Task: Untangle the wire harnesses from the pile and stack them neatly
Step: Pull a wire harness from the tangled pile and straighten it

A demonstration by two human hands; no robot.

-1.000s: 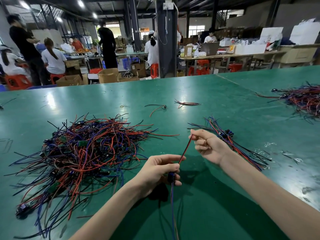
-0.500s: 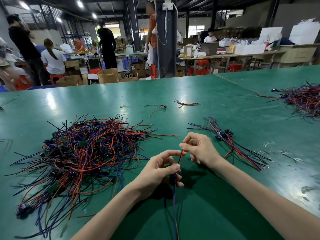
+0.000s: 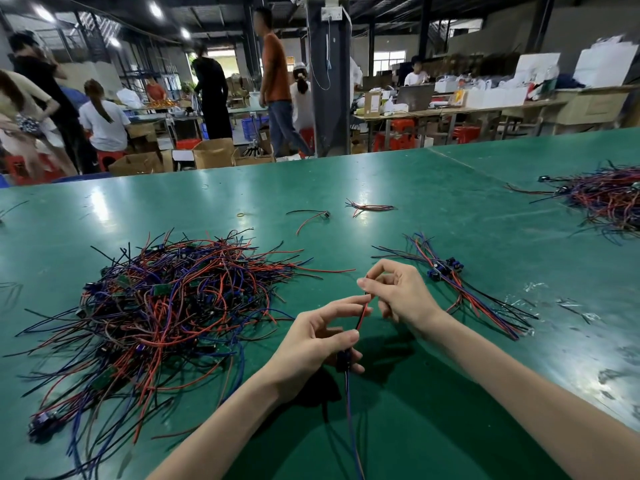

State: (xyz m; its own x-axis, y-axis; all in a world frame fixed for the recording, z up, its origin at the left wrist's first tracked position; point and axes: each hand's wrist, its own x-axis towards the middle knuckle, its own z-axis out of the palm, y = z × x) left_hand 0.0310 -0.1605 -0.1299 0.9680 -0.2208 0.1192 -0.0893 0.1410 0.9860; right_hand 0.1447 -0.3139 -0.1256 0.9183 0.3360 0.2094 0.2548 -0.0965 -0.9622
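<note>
- Left hand [image 3: 318, 344] grips a wire harness [image 3: 348, 393], seemingly at its dark connector [image 3: 343, 362].
- Right hand [image 3: 398, 296] pinches its red wire [image 3: 361, 318].
- Tangled pile [image 3: 166, 306] sits toward the worktop's [image 3: 450, 202] left edge.

We look across a green table [image 3: 415, 188]. At twelve o'clock stands a dark pillar [image 3: 327, 98]. At two o'clock are long benches [image 3: 450, 111] heaped with white boxes [image 3: 498, 98]. At ten o'clock are cardboard boxes [image 3: 213, 152], and ceiling lamps [image 3: 154, 9] glow at eleven.
</note>
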